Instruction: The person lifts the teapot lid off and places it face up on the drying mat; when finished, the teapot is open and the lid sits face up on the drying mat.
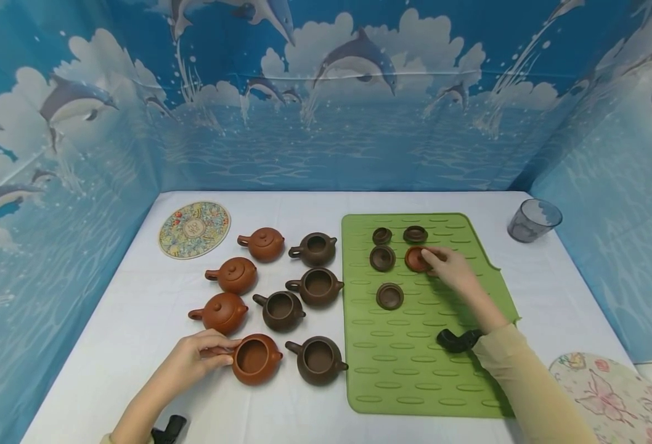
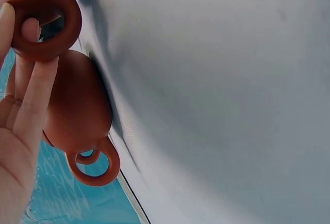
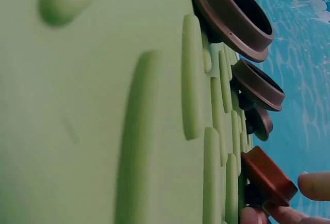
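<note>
At the front left, my left hand [image 1: 195,361] holds a lidless reddish clay teapot [image 1: 256,359] by its handle. In the left wrist view, fingers go through and under the ring-shaped handle [image 2: 72,28]. My right hand [image 1: 452,266] pinches the edge of a reddish teapot lid [image 1: 416,259] at the green mat, thumb above and fingers beneath in the right wrist view. Dark brown lids, including one [image 1: 382,258] beside it and another [image 1: 389,296] nearer me, lie on the mat with their rims up.
Three lidded reddish teapots [image 1: 237,275] stand in a column at left. Several lidless dark brown teapots [image 1: 318,287] stand between them and the green mat [image 1: 370,382]. A patterned round mat [image 1: 194,229] lies back left, a glass [image 1: 533,221] stands back right, and a floral mat [image 1: 609,394] lies front right.
</note>
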A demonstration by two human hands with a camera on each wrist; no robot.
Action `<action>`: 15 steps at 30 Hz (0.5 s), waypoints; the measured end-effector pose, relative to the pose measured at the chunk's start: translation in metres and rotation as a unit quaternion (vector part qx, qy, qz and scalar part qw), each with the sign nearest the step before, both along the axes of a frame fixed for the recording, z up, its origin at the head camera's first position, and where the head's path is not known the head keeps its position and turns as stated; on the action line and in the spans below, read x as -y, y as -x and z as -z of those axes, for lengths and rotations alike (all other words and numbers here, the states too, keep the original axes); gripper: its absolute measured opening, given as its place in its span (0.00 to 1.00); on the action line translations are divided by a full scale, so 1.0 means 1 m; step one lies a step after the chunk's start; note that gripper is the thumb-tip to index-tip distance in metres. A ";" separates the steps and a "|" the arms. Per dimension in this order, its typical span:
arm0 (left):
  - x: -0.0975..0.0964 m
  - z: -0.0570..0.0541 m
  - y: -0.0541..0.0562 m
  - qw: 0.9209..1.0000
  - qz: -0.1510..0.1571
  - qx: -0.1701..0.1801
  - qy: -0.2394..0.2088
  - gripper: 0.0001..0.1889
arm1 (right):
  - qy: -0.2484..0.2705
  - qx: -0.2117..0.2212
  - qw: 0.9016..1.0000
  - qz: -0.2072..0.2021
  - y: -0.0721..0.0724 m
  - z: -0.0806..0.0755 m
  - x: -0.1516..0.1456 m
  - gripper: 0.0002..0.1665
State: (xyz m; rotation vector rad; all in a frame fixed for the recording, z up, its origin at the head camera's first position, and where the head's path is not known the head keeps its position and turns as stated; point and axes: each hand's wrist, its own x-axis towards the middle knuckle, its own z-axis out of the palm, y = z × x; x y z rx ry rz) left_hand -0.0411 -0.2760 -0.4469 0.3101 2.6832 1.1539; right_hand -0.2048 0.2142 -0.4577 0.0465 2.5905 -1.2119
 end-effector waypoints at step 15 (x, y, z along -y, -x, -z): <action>-0.001 -0.015 -0.001 0.997 -0.021 -0.066 0.025 0.15 | 0.002 -0.097 0.995 0.020 -0.011 -0.015 0.007 0.33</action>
